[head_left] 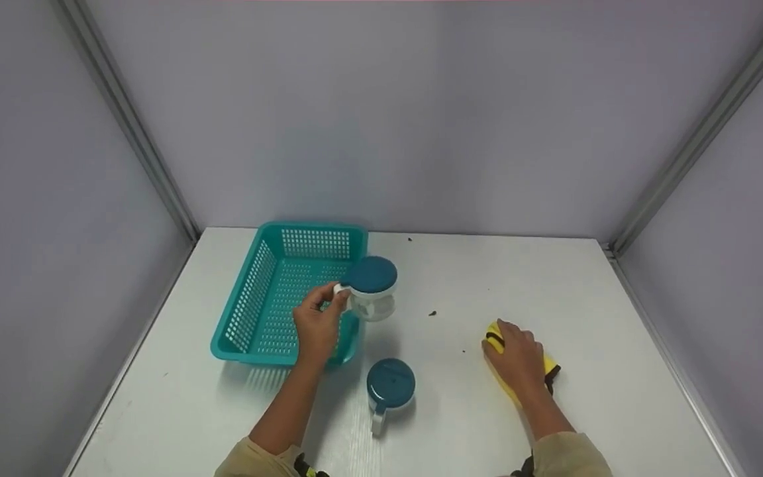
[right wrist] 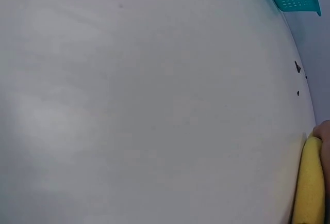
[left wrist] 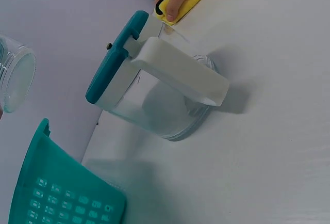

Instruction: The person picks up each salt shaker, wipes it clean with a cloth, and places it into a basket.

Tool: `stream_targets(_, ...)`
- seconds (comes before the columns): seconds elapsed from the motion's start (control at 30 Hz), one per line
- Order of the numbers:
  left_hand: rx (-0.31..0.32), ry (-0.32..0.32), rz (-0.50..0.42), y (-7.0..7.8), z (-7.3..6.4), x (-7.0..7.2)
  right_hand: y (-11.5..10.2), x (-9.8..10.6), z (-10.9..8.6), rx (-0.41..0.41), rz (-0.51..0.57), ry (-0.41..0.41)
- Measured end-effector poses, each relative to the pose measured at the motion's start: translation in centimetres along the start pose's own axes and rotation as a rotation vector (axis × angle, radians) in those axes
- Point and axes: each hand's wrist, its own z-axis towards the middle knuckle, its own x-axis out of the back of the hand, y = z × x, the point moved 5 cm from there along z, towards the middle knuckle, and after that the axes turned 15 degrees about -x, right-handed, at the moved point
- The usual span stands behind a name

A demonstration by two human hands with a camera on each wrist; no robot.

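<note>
My left hand (head_left: 318, 322) pinches the white handle of a clear jar with a blue-green lid (head_left: 373, 275), held up over the right rim of the teal basket (head_left: 230, 311). In the left wrist view only part of that raised jar (left wrist: 19, 79) shows at the left edge. A second lidded jar (head_left: 391, 384) stands on the table nearer me, its white handle (left wrist: 180, 72) facing my side. On the right, my right hand (head_left: 519, 354) grips a folded yellow cloth with black edging (head_left: 495, 331) against the tabletop. The right wrist view catches the cloth (right wrist: 309, 182) at its edge.
The white table (head_left: 448, 424) is bounded by grey walls at the back and both sides. Small dark bits (head_left: 432, 313) lie between the raised jar and the cloth, with another dark speck (head_left: 410, 239) near the back edge.
</note>
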Motion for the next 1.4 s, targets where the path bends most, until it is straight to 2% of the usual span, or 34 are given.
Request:
stream_targets(0.13, -0.007, 0.0, 0.025, -0.2, 0.1, 1.1, 0.0, 0.1, -0.2, 0.0, -0.004, 0.0)
stream_targets(0.4, 0.056, 0.008, 0.114, -1.2, 0.4, 3.6, 0.0, 0.1, 0.0, 0.004, -0.008, 0.007)
stream_targets(0.5, 0.053, 0.013, 0.123, -1.3, 0.6, 4.3, 0.2, -0.1, 0.1, 0.0, -0.009, 0.006)
stream_targets(0.63, 0.047, 0.016, 0.132, -1.7, 0.9, 5.0, 0.3, -0.3, 0.1, 0.004, -0.005, 0.014)
stream_targets(0.77, 0.073, 0.025, 0.179, -2.2, 1.0, 5.6, 0.3, -0.3, 0.0, 0.012, 0.004, 0.02)
stream_targets(0.97, 0.091, 0.028, 0.229, -2.5, 1.4, 5.9, 0.2, -0.2, 0.0, 0.009, -0.001, 0.017)
stream_targets(1.2, 0.103, -0.002, 0.246, -7.0, 1.3, 6.4, 0.1, -0.2, 0.0, 0.008, -0.016, 0.02)
stream_targets(1.4, 0.089, -0.028, 0.287, -7.9, 1.4, 6.4, 0.0, -0.2, -0.2, 0.004, -0.014, 0.02)
